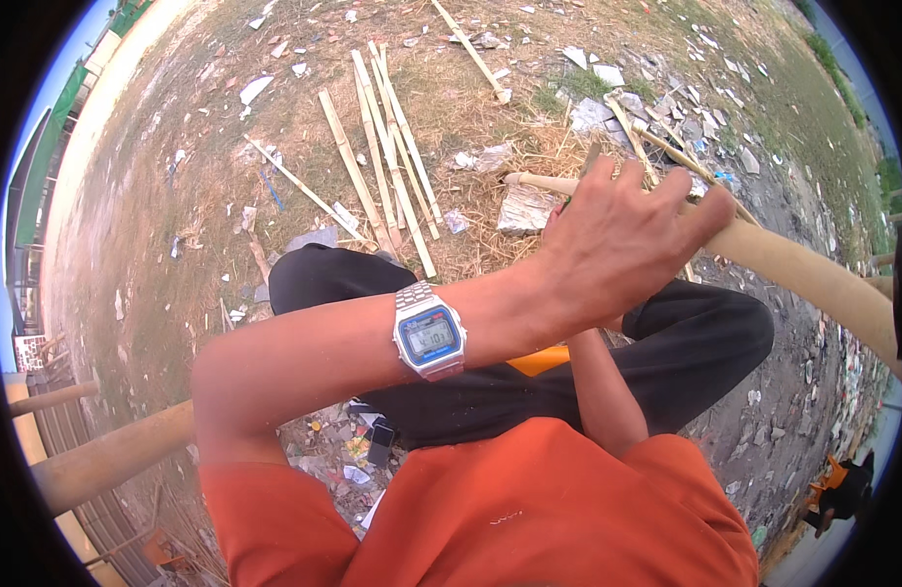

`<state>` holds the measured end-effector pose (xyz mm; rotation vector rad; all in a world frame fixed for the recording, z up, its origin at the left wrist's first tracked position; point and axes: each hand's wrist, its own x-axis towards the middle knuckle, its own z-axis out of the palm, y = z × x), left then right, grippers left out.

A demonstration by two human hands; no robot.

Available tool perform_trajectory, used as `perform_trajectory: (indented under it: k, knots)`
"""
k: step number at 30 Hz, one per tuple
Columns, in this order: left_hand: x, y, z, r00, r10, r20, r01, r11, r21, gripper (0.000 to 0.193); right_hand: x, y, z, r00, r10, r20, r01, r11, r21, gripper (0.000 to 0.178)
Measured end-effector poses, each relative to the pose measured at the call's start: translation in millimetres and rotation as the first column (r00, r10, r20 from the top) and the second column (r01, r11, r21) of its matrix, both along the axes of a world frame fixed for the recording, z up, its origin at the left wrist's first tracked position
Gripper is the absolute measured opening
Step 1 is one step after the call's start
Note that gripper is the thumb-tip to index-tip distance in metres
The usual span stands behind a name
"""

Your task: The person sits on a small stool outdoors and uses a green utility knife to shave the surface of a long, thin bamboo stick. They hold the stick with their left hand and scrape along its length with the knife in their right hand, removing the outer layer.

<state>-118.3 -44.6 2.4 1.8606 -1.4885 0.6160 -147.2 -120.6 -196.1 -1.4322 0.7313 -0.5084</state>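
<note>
My left arm, with a silver digital wristwatch [430, 338] on it, reaches across to the right. My left hand [622, 230] is closed over a pale bamboo pole [793, 269], which tapers to a thin tip left of the hand and thickens toward the right edge. Below it my right forearm [607, 391] comes up from the orange sleeve; the right hand is almost wholly hidden behind my left hand, so its fingers cannot be read. A narrow brownish piece [591, 158] sticks up by my left index finger; its kind is unclear.
Several split bamboo strips [382, 147] lie on the ground ahead, and a single strip [475, 54] farther off. Broken tiles [593, 115] and straw are scattered beyond my hands. A thick pole [118, 458] is at the left. Another person [842, 494] is at the lower right.
</note>
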Motion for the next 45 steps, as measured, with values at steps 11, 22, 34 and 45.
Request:
perform_trajectory:
  k: [11, 22, 34, 45]
  knots:
    - [130.4, 70.3, -8.9, 0.817, -0.197, -0.542, -0.157, 0.828, -0.538, 0.042, 56.4, 35.8, 58.3, 0.938, 0.328, -0.113, -0.347, 0.884, -0.314, 0.056]
    - [126.9, 88.0, -29.8, 0.809, -0.257, -0.528, -0.245, 0.669, -0.702, 0.053, 66.7, 80.4, 61.8, 0.895, 0.340, -0.287, -0.430, 0.829, -0.358, 0.051]
    - [124.1, 81.4, -32.1, 0.801, -0.265, -0.537, -0.218, 0.707, -0.673, 0.055, 56.8, 61.5, 40.0, 0.910, 0.299, -0.288, -0.384, 0.869, -0.311, 0.048]
    - [127.1, 79.8, -28.6, 0.773, -0.294, -0.562, -0.195, 0.733, -0.652, 0.056, 52.1, 53.0, -8.7, 0.784, 0.341, -0.518, -0.472, 0.871, -0.140, 0.062]
